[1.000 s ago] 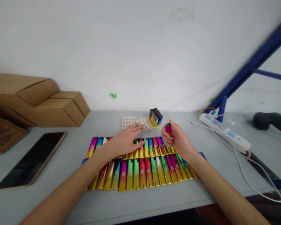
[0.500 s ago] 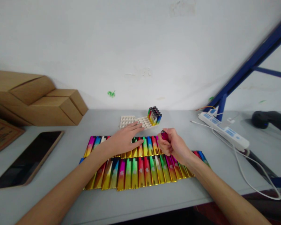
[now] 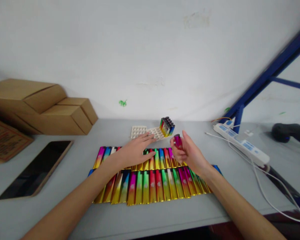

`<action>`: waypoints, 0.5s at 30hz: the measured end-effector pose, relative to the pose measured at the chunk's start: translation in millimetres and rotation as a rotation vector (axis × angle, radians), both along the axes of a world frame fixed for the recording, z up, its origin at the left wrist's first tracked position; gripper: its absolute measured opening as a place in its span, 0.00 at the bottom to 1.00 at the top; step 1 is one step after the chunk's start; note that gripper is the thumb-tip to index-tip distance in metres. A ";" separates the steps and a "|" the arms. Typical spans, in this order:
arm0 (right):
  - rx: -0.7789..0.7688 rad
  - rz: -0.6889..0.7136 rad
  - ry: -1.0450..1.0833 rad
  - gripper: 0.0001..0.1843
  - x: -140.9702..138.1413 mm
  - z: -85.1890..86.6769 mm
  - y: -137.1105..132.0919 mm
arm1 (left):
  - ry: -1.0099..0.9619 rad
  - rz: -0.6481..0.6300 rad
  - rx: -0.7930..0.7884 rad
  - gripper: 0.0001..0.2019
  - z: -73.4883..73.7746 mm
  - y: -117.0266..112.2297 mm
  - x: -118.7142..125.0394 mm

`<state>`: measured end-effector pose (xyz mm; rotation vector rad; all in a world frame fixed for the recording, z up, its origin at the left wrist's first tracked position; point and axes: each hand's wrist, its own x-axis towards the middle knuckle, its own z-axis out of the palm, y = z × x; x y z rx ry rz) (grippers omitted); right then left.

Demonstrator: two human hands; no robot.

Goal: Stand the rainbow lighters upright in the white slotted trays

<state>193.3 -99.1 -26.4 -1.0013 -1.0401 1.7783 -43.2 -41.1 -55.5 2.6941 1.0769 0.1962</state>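
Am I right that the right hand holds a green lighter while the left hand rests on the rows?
Not quite: the lighter in the right hand is magenta, not green, as the head view shows. The left hand does rest on the rows.

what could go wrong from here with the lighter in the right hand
The right hand holds the magenta lighter above the rows of lighters; if the grip slips, it may drop and knock them askew.
The left hand lies on the back row; a sideways shift could push it out of line.
The upright lighters in the white tray stand close behind; a reach might tip them.
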 end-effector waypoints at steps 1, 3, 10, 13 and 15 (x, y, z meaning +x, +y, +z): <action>0.038 -0.010 -0.005 0.28 1.6 3.3 1.2 | 0.000 0.000 0.000 0.32 0.3 -0.5 -0.3; 0.157 -0.037 -0.045 0.23 5.5 11.6 4.9 | -0.003 -0.002 -0.002 0.31 0.6 -1.3 -0.9; 0.639 -0.052 -0.440 0.16 18.9 45.6 38.7 | -0.032 -0.007 0.029 0.30 -3.1 -0.9 -2.5; 0.861 -0.070 -0.654 0.16 16.4 54.5 56.3 | -0.041 -0.017 0.047 0.30 -4.1 -0.6 -2.3; 1.004 -0.032 -0.794 0.15 12.6 57.3 65.5 | -0.044 -0.016 0.048 0.30 -3.8 -0.7 -2.2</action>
